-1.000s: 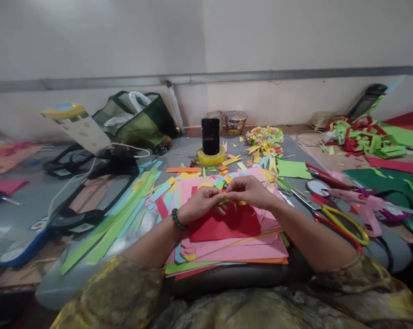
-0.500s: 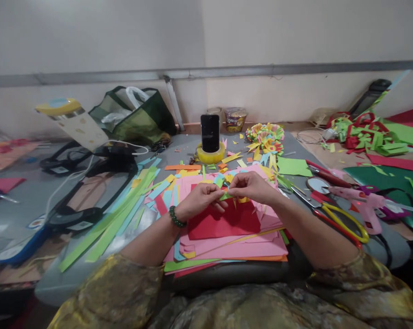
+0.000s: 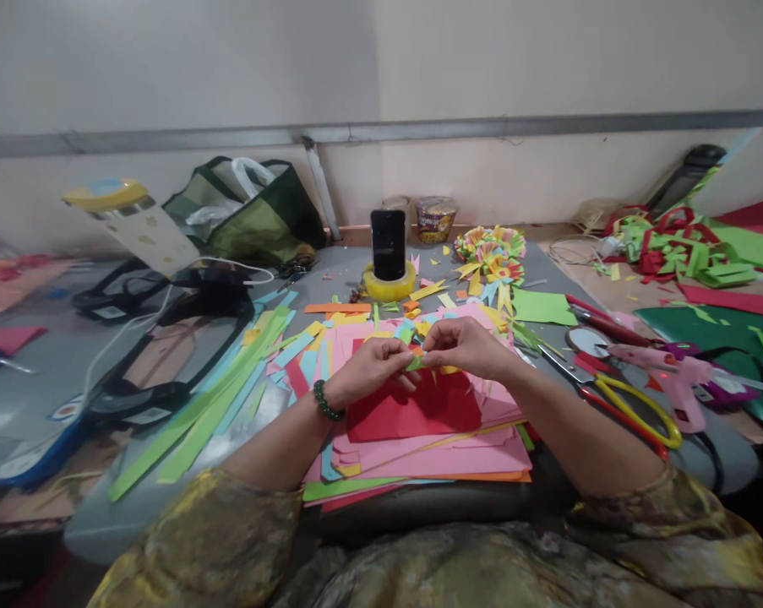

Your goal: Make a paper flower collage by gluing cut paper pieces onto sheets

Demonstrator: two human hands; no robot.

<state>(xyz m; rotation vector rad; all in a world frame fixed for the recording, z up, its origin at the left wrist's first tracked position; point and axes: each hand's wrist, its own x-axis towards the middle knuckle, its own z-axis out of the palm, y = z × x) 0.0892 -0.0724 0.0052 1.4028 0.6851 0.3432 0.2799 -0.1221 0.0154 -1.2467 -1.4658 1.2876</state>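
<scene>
A small green paper piece is pinched between the fingertips of my left hand, which has a dark green bead bracelet at its wrist. My right hand has its thumb and forefinger closed at the right end of that same piece. Both hands are over a red paper sheet, which lies on a stack of pink sheets. Just beyond the fingers are small yellow, blue and green paper scraps, partly hidden by the hands.
Green paper strips lie to the left. At the right are yellow-and-red-handled scissors and a pink glue gun. A phone stands in a yellow tape roll, near a cluster of folded paper flowers.
Almost nothing differs. Both hands stay at the green paper piece, with only a very slight shift of the right fingers.
</scene>
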